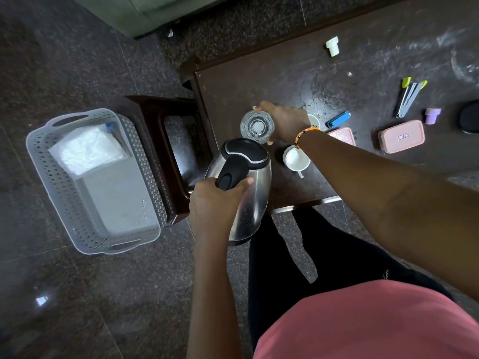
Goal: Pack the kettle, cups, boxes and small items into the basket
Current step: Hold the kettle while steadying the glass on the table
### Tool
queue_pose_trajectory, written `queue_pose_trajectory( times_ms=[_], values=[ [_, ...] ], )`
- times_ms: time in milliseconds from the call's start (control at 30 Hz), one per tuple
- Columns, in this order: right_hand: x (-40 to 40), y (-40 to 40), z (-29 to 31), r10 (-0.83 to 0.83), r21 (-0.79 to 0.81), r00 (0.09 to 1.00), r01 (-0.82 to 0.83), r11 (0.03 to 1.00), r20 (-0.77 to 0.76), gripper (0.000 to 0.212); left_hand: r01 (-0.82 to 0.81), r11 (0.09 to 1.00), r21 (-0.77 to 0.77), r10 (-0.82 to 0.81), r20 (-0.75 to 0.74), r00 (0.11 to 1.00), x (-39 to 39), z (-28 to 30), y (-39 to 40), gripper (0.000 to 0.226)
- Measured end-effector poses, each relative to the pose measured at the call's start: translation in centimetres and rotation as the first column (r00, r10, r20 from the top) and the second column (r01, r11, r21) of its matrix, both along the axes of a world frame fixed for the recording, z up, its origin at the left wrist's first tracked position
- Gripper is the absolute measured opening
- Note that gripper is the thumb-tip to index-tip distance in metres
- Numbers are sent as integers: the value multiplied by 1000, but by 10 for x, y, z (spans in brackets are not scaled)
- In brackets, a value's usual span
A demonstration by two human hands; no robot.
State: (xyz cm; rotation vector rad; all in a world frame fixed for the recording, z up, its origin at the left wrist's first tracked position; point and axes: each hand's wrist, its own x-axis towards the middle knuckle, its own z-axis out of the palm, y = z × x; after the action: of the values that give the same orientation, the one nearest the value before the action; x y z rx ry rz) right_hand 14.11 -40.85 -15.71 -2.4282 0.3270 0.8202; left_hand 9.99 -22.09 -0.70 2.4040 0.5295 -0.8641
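My left hand (216,200) grips the black handle of a steel kettle (248,200), held in the air over the table's near left corner. My right hand (283,120) is closed around a clear glass (256,126) above the table. A white cup (297,159) stands just right of the kettle. Behind my right wrist lies a pink box (343,134), partly hidden, and a second pink box (401,136) sits further right. The grey perforated basket (64,193) rests on the floor at the left, with a white plastic packet (86,149) inside.
On the dark table (259,81) lie a blue lighter (338,119), a stapler (409,98), a purple cap (432,115), a white cap (332,46) and a black round object (470,116) at the right edge. A dark wooden stool (153,141) stands between basket and table.
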Motion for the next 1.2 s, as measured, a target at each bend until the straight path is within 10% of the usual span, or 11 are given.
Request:
queue_pose_trajectory(
  times_ms=[1200],
  values=[
    [-1,-2,-3,20,-3,1000,-20,1000,20,83,30,1000,4,-30,23,999,4,-1,0,52]
  ],
)
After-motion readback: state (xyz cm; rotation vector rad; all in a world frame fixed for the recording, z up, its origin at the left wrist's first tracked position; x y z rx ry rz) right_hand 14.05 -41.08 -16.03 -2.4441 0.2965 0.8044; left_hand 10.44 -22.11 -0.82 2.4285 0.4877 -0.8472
